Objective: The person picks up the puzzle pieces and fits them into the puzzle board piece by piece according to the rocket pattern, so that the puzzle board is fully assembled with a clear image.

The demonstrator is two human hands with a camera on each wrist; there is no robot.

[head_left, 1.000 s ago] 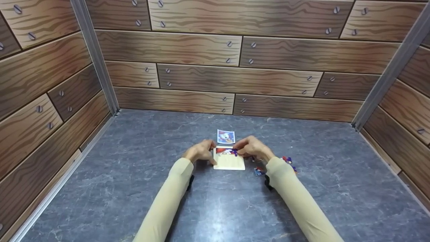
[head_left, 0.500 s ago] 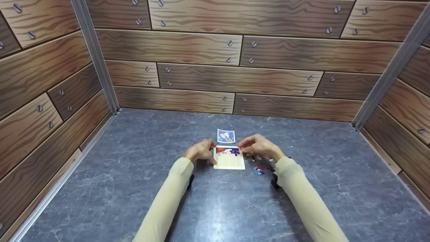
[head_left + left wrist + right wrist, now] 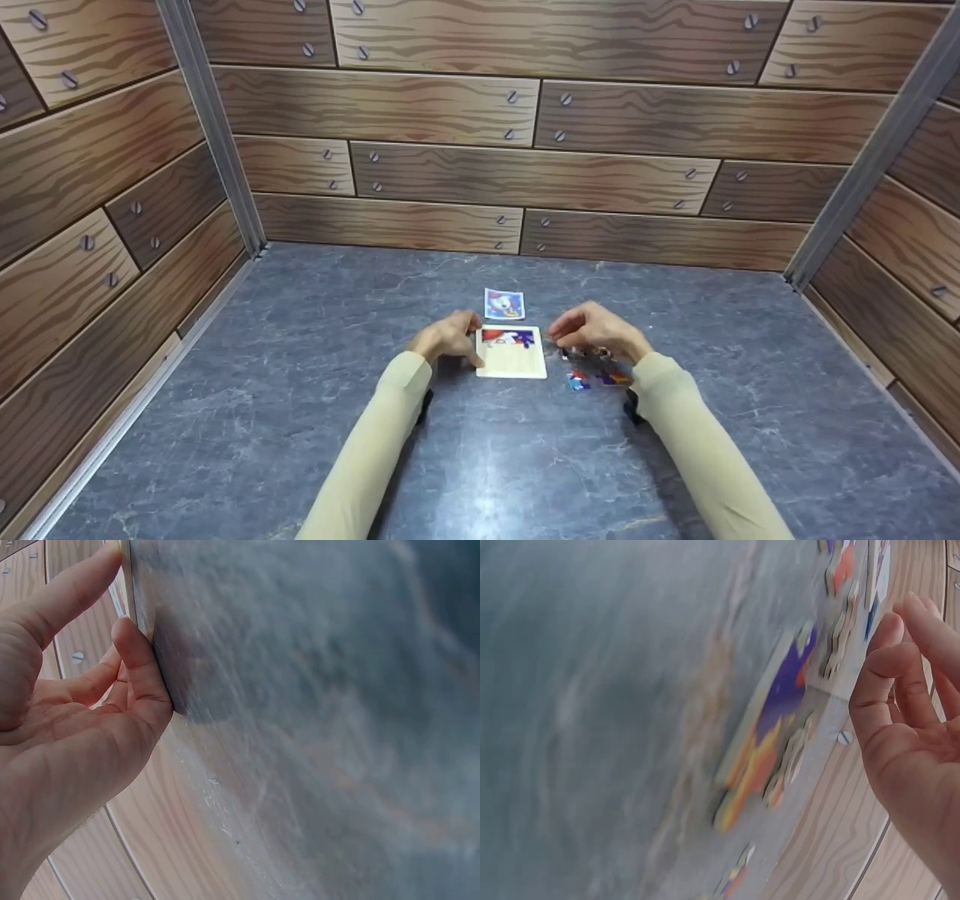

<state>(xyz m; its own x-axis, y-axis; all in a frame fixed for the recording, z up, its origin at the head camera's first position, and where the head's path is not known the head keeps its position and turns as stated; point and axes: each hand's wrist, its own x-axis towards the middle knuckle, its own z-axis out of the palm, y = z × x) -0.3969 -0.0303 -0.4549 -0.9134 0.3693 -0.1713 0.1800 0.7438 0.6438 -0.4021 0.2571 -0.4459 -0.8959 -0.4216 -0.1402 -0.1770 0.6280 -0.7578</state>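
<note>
Left hand (image 3: 450, 336): thumb and fingers spread wide along the left edge of the wooden tray (image 3: 512, 366), touching it; we see no full wrap around it. Right hand (image 3: 596, 330): fingers bent, fingertips close to the thumb, and we see nothing between them. It hangs just beyond the tray's right edge, seemingly apart from it.

Key relation, we judge: right hand to loose pieces. It is clearly the nearer hand; the left is across the tray. A red-and-blue piece (image 3: 578, 380) lies toward the person from the right hand, between tray and right wrist. The purple-and-orange piece (image 3: 613, 379) sits to its right, near the right wrist, long axis roughly left-right; could be two together, we can't tell. More pieces (image 3: 576, 351) lie under the right hand, partly hidden, so no count.

The tray itself sits between the hands, left hand on it, right hand just beside. Its far strip is filled with puzzle pieces (image 3: 510, 337) in red, white and purple; the portion nearer the person is bare wood.

Farther out, forward of both hands and past the tray, we have a picture card (image 3: 504, 304) flat on the tabletop (image 3: 337, 315). Wood-plank wall (image 3: 420, 169) beyond.
</note>
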